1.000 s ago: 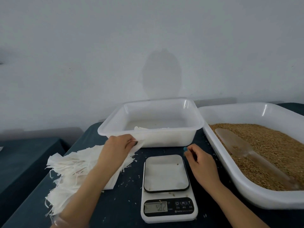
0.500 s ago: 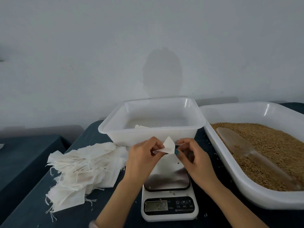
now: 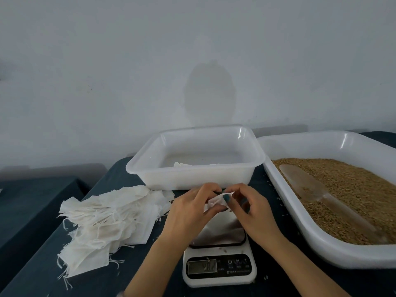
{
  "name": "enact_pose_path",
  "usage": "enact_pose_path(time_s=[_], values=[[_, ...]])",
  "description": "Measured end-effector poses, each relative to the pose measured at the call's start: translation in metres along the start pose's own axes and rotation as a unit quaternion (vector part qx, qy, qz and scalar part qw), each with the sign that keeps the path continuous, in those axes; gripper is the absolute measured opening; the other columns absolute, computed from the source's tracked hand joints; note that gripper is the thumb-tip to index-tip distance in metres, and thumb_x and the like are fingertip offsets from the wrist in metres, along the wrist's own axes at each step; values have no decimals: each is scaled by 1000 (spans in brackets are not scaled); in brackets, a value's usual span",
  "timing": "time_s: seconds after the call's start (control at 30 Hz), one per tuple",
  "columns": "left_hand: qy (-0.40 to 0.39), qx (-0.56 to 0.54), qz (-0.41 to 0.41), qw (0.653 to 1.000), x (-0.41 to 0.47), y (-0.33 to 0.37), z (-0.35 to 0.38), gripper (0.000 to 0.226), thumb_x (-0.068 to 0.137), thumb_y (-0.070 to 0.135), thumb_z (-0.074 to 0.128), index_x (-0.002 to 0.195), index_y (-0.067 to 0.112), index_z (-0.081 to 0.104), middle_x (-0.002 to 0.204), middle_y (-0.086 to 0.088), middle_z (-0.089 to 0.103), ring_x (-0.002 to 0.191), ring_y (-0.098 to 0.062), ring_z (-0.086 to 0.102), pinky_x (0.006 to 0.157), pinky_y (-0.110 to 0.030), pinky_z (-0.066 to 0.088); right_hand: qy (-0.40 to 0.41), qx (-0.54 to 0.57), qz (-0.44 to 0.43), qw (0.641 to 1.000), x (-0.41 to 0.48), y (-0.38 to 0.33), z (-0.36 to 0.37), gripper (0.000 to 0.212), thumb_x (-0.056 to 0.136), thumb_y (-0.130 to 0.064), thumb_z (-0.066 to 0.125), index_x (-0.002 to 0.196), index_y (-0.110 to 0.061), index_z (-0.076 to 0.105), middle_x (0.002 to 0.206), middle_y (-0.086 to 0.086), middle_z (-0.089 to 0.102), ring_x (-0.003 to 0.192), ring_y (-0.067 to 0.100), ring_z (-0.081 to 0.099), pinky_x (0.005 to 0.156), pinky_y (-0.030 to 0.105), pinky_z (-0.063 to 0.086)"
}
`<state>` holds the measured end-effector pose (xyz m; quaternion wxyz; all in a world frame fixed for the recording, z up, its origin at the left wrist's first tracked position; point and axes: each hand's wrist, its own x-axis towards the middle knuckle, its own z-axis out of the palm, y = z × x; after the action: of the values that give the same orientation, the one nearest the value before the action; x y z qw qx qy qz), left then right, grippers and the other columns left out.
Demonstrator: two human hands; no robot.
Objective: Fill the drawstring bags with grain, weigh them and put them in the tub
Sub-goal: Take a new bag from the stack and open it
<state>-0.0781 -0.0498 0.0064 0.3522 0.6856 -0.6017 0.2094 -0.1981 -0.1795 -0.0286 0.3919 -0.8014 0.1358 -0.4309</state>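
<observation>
Two hands pinch one empty drawstring bag [image 3: 212, 203] by its top edge, the left hand [image 3: 190, 207] and the right hand [image 3: 250, 213] holding it in the air just above the scale [image 3: 218, 264], in front of the tub [image 3: 192, 179]. It looks thin, limp and nearly weightless, so it will likely flop shut unless gripped at the hem on both sides of the mouth. Room is tight: the tub's wall lies ahead, the grain tray [image 3: 353, 254] to the right, the pile of spare bags [image 3: 102, 221] to the left on the desk [image 3: 102, 284].
</observation>
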Motion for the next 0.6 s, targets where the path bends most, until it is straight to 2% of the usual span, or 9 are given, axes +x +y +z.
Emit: enact_pose_path(time_s=[0.17,0.33,0.4,0.5,0.6], values=[[-41,-103,-79,991,-2,-3,1,49,76,56,70,116,46,45,93,15,73,87,4,66,72,-9,50,31,-26,5,999,1,2,-2,36,89,-59,49,96,-27,65,85,-14,64,79,8,61,64,17,47],[-22,-138,-100,985,-1,-7,3,47,79,35,79,110,50,48,76,21,68,76,5,67,70,-5,45,44,-34,-13,998,2,-2,-4,27,90,-51,56,101,-27,62,87,-14,61,78,8,60,63,15,45],[-8,-146,-108,983,-1,-9,3,48,78,32,81,108,49,47,75,20,67,72,4,66,68,-4,43,69,-84,-61,992,0,-5,-5,23,91,-44,62,105,-25,58,96,-15,57,82,5,58,67,10,44],[16,-148,-106,983,-1,-11,2,47,77,29,82,106,45,49,74,25,63,71,4,64,66,-3,42,133,-162,-158,965,-2,-8,-6,19,88,-32,63,99,-17,59,101,-6,56,89,-1,49,78,4,39],[22,-145,-104,984,-2,-14,1,43,77,26,83,104,41,53,75,26,63,72,4,64,68,-4,43,157,-202,-227,940,-3,-11,-7,11,92,-24,62,97,-15,63,101,-2,59,93,6,51,86,7,38]])
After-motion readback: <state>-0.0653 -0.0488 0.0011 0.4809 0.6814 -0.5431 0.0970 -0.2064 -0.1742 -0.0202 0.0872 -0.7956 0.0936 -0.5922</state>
